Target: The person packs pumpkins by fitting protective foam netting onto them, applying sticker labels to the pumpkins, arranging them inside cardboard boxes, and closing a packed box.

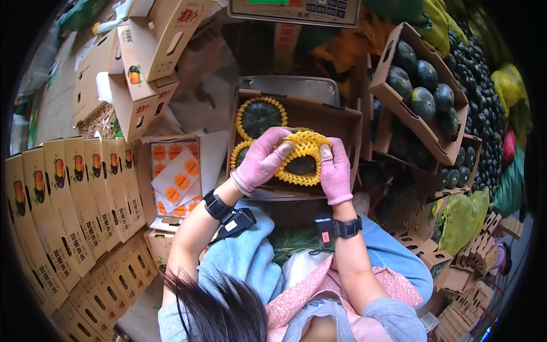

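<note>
Both my hands wear pink gloves. Between them is a dark green pumpkin (301, 165) partly covered by a yellow foam net (307, 139). My left hand (263, 158) grips the net at its left side, and my right hand (335, 171) pinches its right edge. They are over an open cardboard box (347, 122) on a metal scale tray (310, 85). Inside the box, at the upper left, lies another pumpkin (261, 118) with a yellow net around it. A further netted pumpkin (241, 157) is partly hidden behind my left hand.
Printed cartons (85, 199) stand in a row at left. An open box of orange stickers (175, 174) lies nearer. At right, a tilted box (399, 97) holds several pumpkins beside a large pile (481, 108). A scale display (293, 8) is at the top.
</note>
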Demonstrator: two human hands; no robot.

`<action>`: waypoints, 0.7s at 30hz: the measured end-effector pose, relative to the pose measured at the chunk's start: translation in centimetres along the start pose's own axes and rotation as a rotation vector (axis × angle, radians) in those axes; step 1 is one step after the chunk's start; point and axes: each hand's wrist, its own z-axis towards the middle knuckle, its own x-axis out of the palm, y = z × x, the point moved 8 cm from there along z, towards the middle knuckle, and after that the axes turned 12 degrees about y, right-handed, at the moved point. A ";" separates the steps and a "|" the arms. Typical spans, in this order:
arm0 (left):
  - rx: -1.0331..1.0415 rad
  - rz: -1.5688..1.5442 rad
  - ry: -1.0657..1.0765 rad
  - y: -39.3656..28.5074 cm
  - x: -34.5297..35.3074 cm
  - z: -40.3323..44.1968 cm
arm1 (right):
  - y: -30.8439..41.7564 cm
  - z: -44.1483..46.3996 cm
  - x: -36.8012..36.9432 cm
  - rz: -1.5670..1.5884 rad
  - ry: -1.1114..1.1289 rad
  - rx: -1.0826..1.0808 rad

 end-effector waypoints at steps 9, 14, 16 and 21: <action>-0.146 0.129 -0.264 0.1 0.1 1.5 | -4.3 1.4 -0.8 0.207 -0.043 0.188; -0.126 0.341 -0.335 -0.9 -0.5 1.0 | 0.5 -1.7 -3.2 -0.209 -0.295 0.011; -0.139 0.485 -0.342 -1.0 -0.2 0.8 | 2.4 -3.8 -1.8 -0.317 -0.254 -0.095; -0.150 0.376 -0.143 -0.7 0.1 1.9 | 0.9 -2.4 -1.2 -0.048 -0.160 -0.010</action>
